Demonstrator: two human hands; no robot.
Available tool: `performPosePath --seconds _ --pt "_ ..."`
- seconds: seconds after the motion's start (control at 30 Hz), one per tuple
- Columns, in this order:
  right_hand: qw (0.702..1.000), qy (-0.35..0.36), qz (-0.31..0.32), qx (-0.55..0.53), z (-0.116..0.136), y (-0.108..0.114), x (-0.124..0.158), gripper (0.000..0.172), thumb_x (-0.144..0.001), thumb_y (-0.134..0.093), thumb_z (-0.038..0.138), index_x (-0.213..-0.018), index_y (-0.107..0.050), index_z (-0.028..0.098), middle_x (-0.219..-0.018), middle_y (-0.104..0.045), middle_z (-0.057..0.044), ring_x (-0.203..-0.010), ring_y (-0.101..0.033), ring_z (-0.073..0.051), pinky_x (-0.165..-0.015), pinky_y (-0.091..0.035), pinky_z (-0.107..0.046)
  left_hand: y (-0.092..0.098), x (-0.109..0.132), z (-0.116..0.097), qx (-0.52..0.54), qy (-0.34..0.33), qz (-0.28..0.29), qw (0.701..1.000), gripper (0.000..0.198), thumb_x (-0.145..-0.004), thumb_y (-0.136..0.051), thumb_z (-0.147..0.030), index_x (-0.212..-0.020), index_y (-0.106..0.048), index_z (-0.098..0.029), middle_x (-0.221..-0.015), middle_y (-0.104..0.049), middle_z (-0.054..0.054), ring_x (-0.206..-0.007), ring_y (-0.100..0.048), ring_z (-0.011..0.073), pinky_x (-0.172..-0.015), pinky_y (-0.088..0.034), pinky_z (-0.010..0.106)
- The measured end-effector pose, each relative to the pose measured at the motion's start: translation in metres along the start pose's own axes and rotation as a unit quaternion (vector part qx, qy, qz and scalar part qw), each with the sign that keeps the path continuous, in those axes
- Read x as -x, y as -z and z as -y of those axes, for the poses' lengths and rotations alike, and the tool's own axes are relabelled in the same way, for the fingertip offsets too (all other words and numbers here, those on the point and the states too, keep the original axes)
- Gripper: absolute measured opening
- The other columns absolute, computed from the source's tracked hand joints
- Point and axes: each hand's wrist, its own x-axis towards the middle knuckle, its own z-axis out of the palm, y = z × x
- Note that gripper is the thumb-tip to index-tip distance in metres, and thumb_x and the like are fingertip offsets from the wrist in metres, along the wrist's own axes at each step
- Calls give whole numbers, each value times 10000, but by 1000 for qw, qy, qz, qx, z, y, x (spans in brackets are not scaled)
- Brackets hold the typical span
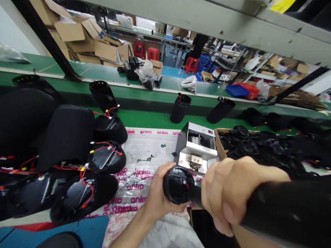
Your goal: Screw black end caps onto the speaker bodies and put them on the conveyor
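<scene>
Well, the left hand [160, 193] cups the glossy round end of a long black cylindrical housing [178, 184], while the right hand [230, 193] wraps closed around its body, both gripping it above the green desk [152, 120], near a small steel machine [195, 146].

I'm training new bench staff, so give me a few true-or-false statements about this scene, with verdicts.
1. The left hand cups the glossy round end of a black tube: true.
2. The right hand is empty: false; it grips the same tube.
3. A cardboard box of black parts sits to the right of a steel machine: true.
4. The black cylinder on the green bench lies on its side: false; it stands upright.
</scene>
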Motion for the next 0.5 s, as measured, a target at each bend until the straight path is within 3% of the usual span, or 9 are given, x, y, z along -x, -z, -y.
performPosePath --seconds 0.27,0.5 --pt "996 -10 87 16 1 7 11 429 -1154 -502 336 -819 -721 179 -628 -751 -25 -616 -812 -168 -640 -670 -242 -4 2 2 6 -1 -16 1000 1119 -651 -1048 -530 -1583 -483 -274 -1435 -689 160 -1312 -726 395 -1154 -598 568" --pt "997 -8 83 -7 -5 8 19 385 -1147 -530 330 -877 -755 171 -677 -782 -34 -622 -813 -166 -642 -662 -239 -4 2 1 -3 3 -15 1000 1132 -617 -1049 -465 -1578 -481 -276 -1430 -691 163 -1294 -735 408 -1140 -610 580"
